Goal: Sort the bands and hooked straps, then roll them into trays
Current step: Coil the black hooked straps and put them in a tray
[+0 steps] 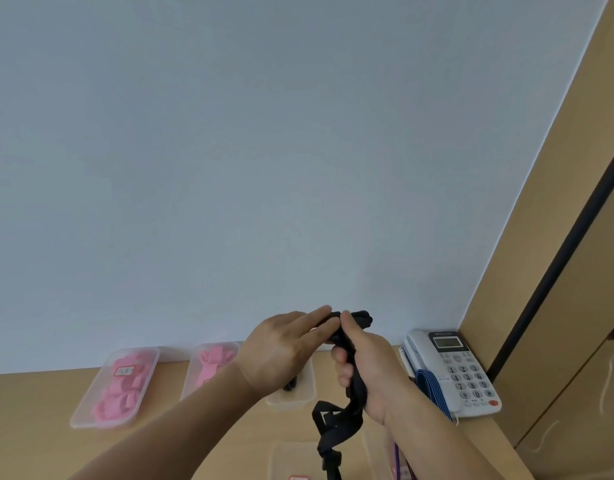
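Left hand (pixel 284 348): raised above the table, back of the hand to the camera. Its fingers (pixel 321 322) are nearly straight and close together, with the tips laid on the rolled end of the black strap (pixel 355 403). The thumb is hidden, so I cannot tell whether it pinches from below.
Right hand (pixel 364 368): closed around the strap just under the roll, thumb up against the coil and the other fingers curled tightly across the band.
Black strap: held in the air between both hands, over the far middle of the table. Its top end is wound into a small coil and the loose length hangs down, kinked, past the bottom edge of the view.
Far left tray (pixel 90 393): clear plastic, on the table by the wall, holding rolled pink bands (pixel 116 386) and a small label.
Second tray (pixel 191 379): just to its right, also with pink material inside.
Third tray (pixel 298 401): partly behind the left hand, with something dark in it.
Near trays: one (pixel 281 459) under the hanging strap, and another (pixel 378 448) beside the right forearm with a purple band (pixel 397 459).
Telephone (pixel 454 368): white, at the right end of the table (pixel 38 427), with a blue band (pixel 432 389) lying against its left side.
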A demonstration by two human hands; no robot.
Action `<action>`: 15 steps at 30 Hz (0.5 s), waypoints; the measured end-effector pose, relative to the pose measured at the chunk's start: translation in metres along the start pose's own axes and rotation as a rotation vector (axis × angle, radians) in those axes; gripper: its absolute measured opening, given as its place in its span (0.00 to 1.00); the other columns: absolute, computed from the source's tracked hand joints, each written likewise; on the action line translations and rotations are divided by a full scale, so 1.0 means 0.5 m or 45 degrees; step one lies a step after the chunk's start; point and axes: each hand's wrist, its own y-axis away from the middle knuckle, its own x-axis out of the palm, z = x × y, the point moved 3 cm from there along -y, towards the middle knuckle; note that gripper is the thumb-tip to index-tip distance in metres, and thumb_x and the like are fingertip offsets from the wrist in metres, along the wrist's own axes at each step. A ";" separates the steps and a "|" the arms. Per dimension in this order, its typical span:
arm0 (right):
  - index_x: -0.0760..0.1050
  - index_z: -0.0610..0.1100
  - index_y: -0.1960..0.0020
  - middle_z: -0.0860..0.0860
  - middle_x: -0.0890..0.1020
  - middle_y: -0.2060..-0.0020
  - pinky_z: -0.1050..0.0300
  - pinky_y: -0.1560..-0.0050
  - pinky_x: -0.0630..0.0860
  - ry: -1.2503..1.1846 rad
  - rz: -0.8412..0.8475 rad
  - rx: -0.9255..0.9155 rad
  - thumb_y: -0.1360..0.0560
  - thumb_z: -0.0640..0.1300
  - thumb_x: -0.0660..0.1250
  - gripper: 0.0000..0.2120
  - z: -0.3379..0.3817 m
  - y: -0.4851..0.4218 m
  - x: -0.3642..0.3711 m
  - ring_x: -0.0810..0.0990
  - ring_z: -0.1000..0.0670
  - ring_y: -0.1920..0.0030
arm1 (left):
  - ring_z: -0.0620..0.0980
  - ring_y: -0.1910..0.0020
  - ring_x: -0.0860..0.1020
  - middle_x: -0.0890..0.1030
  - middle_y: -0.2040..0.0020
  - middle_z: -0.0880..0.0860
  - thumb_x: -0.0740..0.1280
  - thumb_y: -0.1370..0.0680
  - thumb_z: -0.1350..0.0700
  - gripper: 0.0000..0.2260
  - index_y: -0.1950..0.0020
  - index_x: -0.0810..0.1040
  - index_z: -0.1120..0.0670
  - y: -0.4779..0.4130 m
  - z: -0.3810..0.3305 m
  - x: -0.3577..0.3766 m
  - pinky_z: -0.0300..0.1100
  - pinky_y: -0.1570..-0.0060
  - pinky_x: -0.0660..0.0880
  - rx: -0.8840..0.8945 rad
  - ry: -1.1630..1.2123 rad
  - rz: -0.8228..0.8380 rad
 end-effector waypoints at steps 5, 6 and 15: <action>0.81 0.40 0.51 0.49 0.71 0.73 0.59 0.73 0.63 -0.029 -0.074 -0.154 0.20 0.56 0.63 0.19 0.009 -0.004 -0.013 0.63 0.52 0.75 | 0.42 0.45 0.82 0.80 0.37 0.42 0.63 0.23 0.50 0.25 0.26 0.66 0.43 0.019 0.020 0.009 0.42 0.50 0.79 -1.207 1.202 0.256; 0.80 0.40 0.52 0.49 0.72 0.73 0.59 0.73 0.64 -0.001 -0.073 -0.195 0.20 0.56 0.62 0.20 0.011 -0.004 -0.013 0.63 0.52 0.75 | 0.45 0.46 0.82 0.82 0.39 0.43 0.62 0.23 0.47 0.23 0.27 0.69 0.45 0.019 0.022 0.009 0.45 0.50 0.79 -1.377 1.401 0.274; 0.76 0.38 0.61 0.48 0.78 0.72 0.62 0.72 0.70 0.435 -0.014 -0.417 0.21 0.58 0.62 0.24 0.013 0.008 -0.009 0.72 0.52 0.74 | 0.54 0.48 0.84 0.85 0.54 0.55 0.59 0.17 0.57 0.10 0.38 0.77 0.53 0.001 0.013 -0.004 0.46 0.54 0.73 -1.140 1.452 0.490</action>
